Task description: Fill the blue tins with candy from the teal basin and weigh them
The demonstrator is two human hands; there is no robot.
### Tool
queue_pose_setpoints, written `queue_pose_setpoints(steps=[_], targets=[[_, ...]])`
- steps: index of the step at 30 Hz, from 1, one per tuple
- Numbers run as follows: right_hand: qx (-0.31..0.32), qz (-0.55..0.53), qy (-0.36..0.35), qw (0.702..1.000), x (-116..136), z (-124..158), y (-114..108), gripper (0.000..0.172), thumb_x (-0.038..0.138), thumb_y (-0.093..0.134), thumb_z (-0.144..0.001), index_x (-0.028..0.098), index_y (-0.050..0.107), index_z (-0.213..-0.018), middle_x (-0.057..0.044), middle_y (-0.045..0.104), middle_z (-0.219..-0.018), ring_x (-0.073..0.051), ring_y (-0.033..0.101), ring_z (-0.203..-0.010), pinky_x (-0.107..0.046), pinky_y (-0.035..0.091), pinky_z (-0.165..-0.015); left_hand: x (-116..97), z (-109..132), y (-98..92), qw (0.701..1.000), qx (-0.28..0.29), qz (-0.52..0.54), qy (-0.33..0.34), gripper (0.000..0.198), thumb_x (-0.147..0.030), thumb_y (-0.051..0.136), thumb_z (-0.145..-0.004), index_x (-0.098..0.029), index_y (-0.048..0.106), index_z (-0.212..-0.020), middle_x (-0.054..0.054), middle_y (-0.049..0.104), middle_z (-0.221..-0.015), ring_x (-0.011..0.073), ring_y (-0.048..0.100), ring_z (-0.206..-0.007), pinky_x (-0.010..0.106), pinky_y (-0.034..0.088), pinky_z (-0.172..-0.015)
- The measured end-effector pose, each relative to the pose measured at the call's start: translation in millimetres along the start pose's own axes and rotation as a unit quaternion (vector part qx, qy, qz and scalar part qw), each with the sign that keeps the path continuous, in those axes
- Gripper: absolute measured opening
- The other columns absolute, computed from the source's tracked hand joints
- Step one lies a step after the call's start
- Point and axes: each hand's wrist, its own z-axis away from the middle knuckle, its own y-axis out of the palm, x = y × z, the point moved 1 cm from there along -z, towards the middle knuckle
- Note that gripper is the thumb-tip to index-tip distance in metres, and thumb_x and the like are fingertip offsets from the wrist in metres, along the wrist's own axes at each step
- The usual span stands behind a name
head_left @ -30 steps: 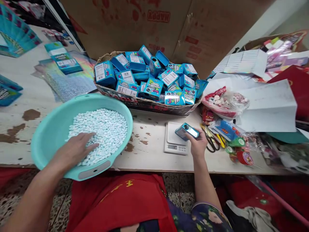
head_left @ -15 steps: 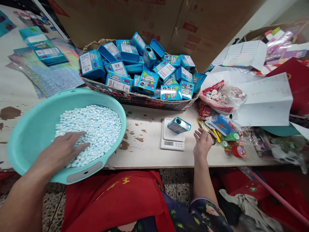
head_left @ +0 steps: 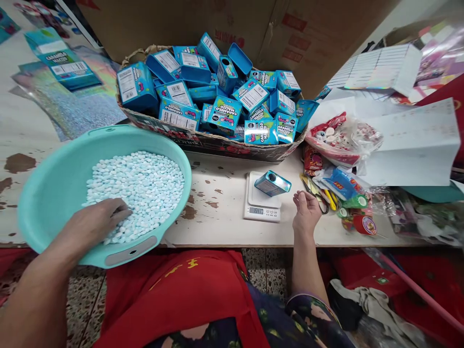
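Observation:
My left hand [head_left: 103, 218] is in the turquoise basin [head_left: 65, 159], its fingers drawn together at the edge of the pale blue and white candies [head_left: 145, 183]. Its palm faces down, so the fingertips' grip is partly hidden. A blue tin [head_left: 272, 183] leans at a tilt on the small white digital scale [head_left: 261, 214], its round opening facing up. The scale's display is lit. Just right of the scale, apart from the tin, my right hand [head_left: 306, 210] has its fingers curled and the thumb and forefinger close together; anything pinched there is too small to make out.
Behind the scale stands a cut-down carton [head_left: 232, 150] piled with similar blue tins. Scissors [head_left: 322, 200], tape rolls [head_left: 358, 201] and a bag of red-and-white sweets [head_left: 340, 142] lie to the right. Shiny sheets [head_left: 90, 113] lie at the left. A large cardboard box [head_left: 188, 24] rises behind.
The fingers of my left hand have gone from spread to drawn together over the candies. My right hand's fingers have closed toward a pinch. The view has shifted slightly.

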Motion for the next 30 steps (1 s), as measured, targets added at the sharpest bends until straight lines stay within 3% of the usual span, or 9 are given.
queue_pose_setpoints(steps=[6, 10, 14, 17, 20, 23, 26, 28, 30], targets=[[0.050, -0.006, -0.033, 0.998, 1, 6, 10, 0.043, 0.054, 0.064, -0.079, 0.017, 0.060, -0.102, -0.007, 0.066, -0.100, -0.018, 0.066, -0.092, -0.038, 0.052, -0.086, -5, 2, -4.9, 0.999, 0.053, -0.010, -0.001, 0.034, -0.047, 0.031, -0.093, -0.024, 0.057, -0.089, -0.002, 0.065, -0.088, 0.0185, 0.057, -0.078, 0.024, 0.034, -0.067], [0.143, 0.044, -0.095, 0.984, 7, 6, 24, 0.058, 0.051, 0.073, -0.068, 0.018, 0.058, -0.113, -0.010, 0.062, -0.116, -0.022, 0.060, -0.105, -0.038, 0.050, -0.090, -11, 3, -7.5, 0.999, 0.041, 0.007, 0.014, 0.034, -0.045, 0.033, -0.094, -0.022, 0.058, -0.090, 0.001, 0.065, -0.091, 0.0205, 0.059, -0.083, 0.027, 0.038, -0.071], [0.182, 0.135, -0.096, 0.969, 27, 10, 49, 0.052, 0.048, 0.081, -0.059, 0.017, 0.063, -0.095, -0.002, 0.065, -0.086, -0.018, 0.060, -0.078, -0.035, 0.051, -0.077, -24, 15, -17.3, 0.990, -0.101, 0.088, 0.032, 0.037, -0.041, 0.039, -0.094, -0.018, 0.055, -0.119, 0.009, 0.059, -0.124, 0.0253, 0.058, -0.105, 0.034, 0.044, -0.087], [0.210, 0.120, -0.141, 0.960, 55, 30, 86, 0.049, 0.049, 0.083, -0.059, 0.018, 0.064, -0.091, -0.001, 0.065, -0.079, -0.018, 0.059, -0.073, -0.033, 0.051, -0.071, -45, 27, -34.9, 0.949, -0.211, 0.224, 0.064, 0.045, -0.040, 0.051, -0.090, -0.019, 0.048, -0.130, 0.010, 0.055, -0.130, 0.0221, 0.060, -0.102, 0.034, 0.047, -0.090], [0.346, 0.068, -0.204, 0.913, 88, 77, 140, 0.045, 0.046, 0.082, -0.065, 0.021, 0.066, -0.099, -0.003, 0.068, -0.088, -0.020, 0.063, -0.078, -0.033, 0.053, -0.073, -74, 37, -61.1, 0.893, -0.236, 0.328, 0.199, 0.066, -0.039, 0.064, -0.085, -0.028, 0.034, -0.143, 0.009, 0.048, -0.140, 0.0233, 0.056, -0.113, 0.034, 0.052, -0.086], [0.522, 0.017, -0.251, 0.815, 116, 133, 192, 0.040, 0.039, 0.077, -0.075, 0.024, 0.064, -0.109, -0.003, 0.068, -0.098, -0.020, 0.064, -0.085, -0.034, 0.054, -0.079, -90, 48, -90.3, 0.850, -0.250, 0.318, 0.336, 0.057, -0.032, 0.064, -0.087, -0.032, 0.043, -0.139, 0.007, 0.054, -0.136, 0.0236, 0.053, -0.120, 0.037, 0.049, -0.095], [0.566, -0.024, -0.254, 0.784, 132, 154, 228, 0.049, 0.038, 0.071, -0.083, 0.026, 0.054, -0.128, -0.007, 0.064, -0.118, -0.021, 0.063, -0.100, -0.037, 0.055, -0.085, -62, 57, -111.1, 0.847, -0.299, 0.329, 0.292, 0.030, -0.029, 0.063, -0.088, -0.028, 0.061, -0.117, 0.002, 0.066, -0.112, 0.0193, 0.061, -0.105, 0.033, 0.050, -0.093], [0.509, -0.025, -0.288, 0.811, 139, 139, 244, 0.050, 0.038, 0.069, -0.085, 0.027, 0.051, -0.131, -0.009, 0.060, -0.126, -0.022, 0.061, -0.108, -0.039, 0.054, -0.089, -17, 53, -116.7, 0.841, -0.387, 0.347, 0.148, 0.033, -0.034, 0.069, -0.082, -0.024, 0.061, -0.113, 0.002, 0.066, -0.108, 0.0197, 0.063, -0.098, 0.033, 0.052, -0.087], [0.421, 0.006, -0.367, 0.829, 147, 109, 257, 0.042, 0.038, 0.068, -0.085, 0.026, 0.057, -0.123, -0.009, 0.061, -0.122, -0.024, 0.060, -0.110, -0.043, 0.052, -0.092, 43, 39, -114.3, 0.810, -0.480, 0.337, -0.019, 0.044, -0.039, 0.072, -0.078, -0.023, 0.060, -0.117, 0.001, 0.065, -0.110, 0.0222, 0.063, -0.096, 0.037, 0.052, -0.088]])
